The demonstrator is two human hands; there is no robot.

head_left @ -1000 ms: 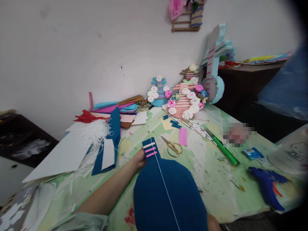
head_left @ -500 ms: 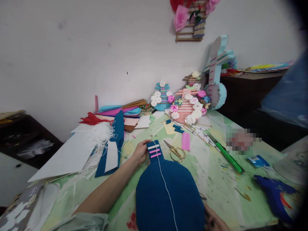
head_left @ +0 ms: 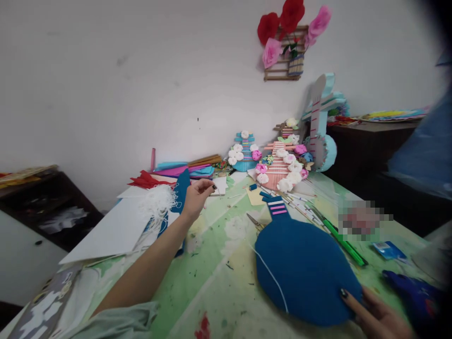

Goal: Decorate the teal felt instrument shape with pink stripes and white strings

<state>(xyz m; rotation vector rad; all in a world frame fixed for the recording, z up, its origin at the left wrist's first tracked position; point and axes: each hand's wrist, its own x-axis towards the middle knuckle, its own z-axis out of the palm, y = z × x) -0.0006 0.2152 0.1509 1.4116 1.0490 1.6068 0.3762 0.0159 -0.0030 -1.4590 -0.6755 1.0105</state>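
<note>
A dark blue guitar-shaped cutout lies tilted over the table, with two pink strips and a white strip across its short neck. My right hand grips its lower right edge, thumb on top and the other fingers mostly hidden beneath. Up and to the left, my left hand is raised above the table with fingertips pinched together. A thin white string crosses the cutout's left side and fades toward that pinch; its stretch near the fingers is barely visible. Gold-handled scissors lie partly covered by the cutout.
White string lies tangled in a heap beside white boards at left. Flower-trimmed guitar models stand at the back. A green cutter, rolled paper sticks and a blue packet are at right.
My left hand has let go of the neck and moved up and left. The cutout has shifted right in view and tilted, and the string has slid off its neck toward the left.
</note>
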